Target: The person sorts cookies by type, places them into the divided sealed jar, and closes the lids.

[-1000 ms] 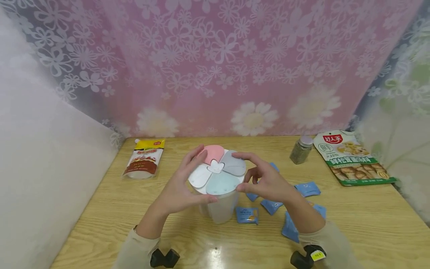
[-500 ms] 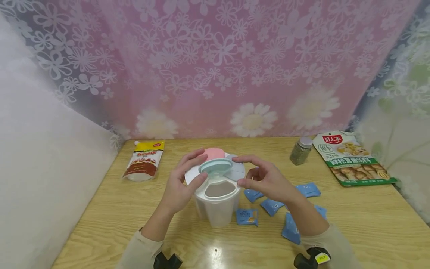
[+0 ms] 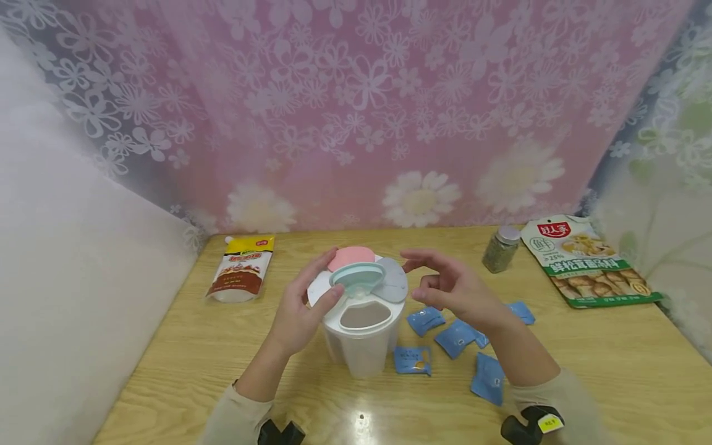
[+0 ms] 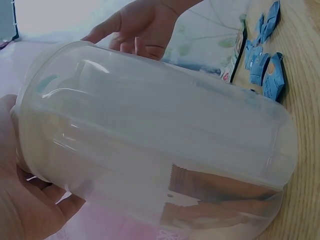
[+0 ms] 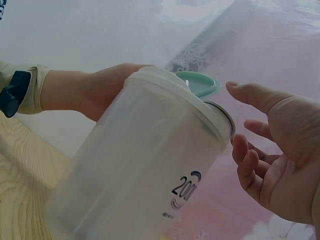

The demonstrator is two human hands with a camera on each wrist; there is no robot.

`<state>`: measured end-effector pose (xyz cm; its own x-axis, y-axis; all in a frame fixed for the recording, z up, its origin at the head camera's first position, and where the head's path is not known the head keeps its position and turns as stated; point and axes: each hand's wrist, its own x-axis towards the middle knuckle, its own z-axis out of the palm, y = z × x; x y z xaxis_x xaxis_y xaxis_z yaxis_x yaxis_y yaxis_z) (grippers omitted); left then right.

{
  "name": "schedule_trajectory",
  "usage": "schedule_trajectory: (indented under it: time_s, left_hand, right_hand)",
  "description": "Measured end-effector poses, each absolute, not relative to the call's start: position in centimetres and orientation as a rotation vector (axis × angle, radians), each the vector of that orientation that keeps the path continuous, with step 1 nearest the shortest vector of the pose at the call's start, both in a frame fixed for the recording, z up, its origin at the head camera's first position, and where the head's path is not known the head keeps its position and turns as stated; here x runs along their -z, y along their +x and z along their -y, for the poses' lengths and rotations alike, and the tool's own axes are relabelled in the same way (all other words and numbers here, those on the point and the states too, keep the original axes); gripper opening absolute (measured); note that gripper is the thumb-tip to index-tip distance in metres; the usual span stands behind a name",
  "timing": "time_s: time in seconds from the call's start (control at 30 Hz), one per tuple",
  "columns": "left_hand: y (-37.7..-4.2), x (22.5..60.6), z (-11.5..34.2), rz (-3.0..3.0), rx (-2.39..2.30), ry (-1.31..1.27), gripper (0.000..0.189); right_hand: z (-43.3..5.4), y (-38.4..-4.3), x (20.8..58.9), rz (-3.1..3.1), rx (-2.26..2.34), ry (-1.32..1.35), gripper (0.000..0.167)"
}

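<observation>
A clear plastic storage canister (image 3: 364,355) stands on the wooden table. Its round lid has petal-shaped flaps in pink, grey, white and mint. The mint flap (image 3: 358,274) is raised, baring a rounded opening at the front. My left hand (image 3: 297,312) grips the lid's left side, its thumb near the raised flap. Just right of the lid is my right hand (image 3: 456,287), fingers loosely bent and holding nothing; the right wrist view shows a gap to the lid. Through the wall, the left wrist view shows brown packets (image 4: 215,185) low inside. Nearest the canister lies a blue sachet (image 3: 412,360).
Several more blue sachets (image 3: 456,338) lie scattered to the right, partly under the right forearm. Behind them are a glass jar (image 3: 500,250) of dried herbs and a mushroom-pictured bag (image 3: 589,262). A spouted pouch (image 3: 241,269) lies at the back left. A floral curtain (image 3: 356,123) hangs behind the table.
The mint flap has gone from closed to raised. The left thumb has shifted from the lid's front edge up by the flap. My right hand has let go of the lid and moved right.
</observation>
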<state>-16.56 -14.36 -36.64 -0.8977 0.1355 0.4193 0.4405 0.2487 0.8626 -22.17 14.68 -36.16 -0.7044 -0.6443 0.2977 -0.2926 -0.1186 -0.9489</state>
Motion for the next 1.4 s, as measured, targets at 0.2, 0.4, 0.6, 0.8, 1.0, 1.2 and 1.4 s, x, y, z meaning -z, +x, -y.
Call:
schedule_trajectory:
  time_s: [0.2, 0.4, 0.6, 0.8, 1.0, 1.2, 1.4]
  left_hand:
    - [-16.7, 36.7, 14.4, 2.253, 1.717, -0.549, 0.057]
    - [-16.9, 36.5, 14.2, 2.241, 1.767, -0.553, 0.057]
    - [-17.0, 36.4, 14.0, 2.240, 1.771, -0.558, 0.057]
    - [-17.0, 36.3, 14.0, 2.239, 1.776, -0.554, 0.057]
    - [-16.9, 36.4, 14.1, 2.237, 1.781, -0.546, 0.057]
    - [-16.8, 36.4, 14.2, 2.220, 1.803, -0.538, 0.057]
    - [-16.6, 36.6, 14.3, 2.223, 1.816, -0.537, 0.057]
  right_hand:
    - [-15.8, -22.3, 36.6, -1.851, 1.862, -1.058, 0.059]
    - [-17.1, -22.3, 37.5, -1.844, 1.772, -1.120, 0.063]
    - [-18.3, -22.4, 39.4, -1.849, 1.705, -1.107, 0.066]
    - [-18.9, -22.1, 41.9, -1.843, 1.650, -1.048, 0.066]
    - [-18.9, -21.6, 44.3, -1.882, 1.585, -1.017, 0.063]
    - [-18.7, -21.1, 45.7, -1.963, 1.483, -0.954, 0.063]
    - [-18.8, -20.7, 46.2, -2.004, 1.436, -0.871, 0.066]
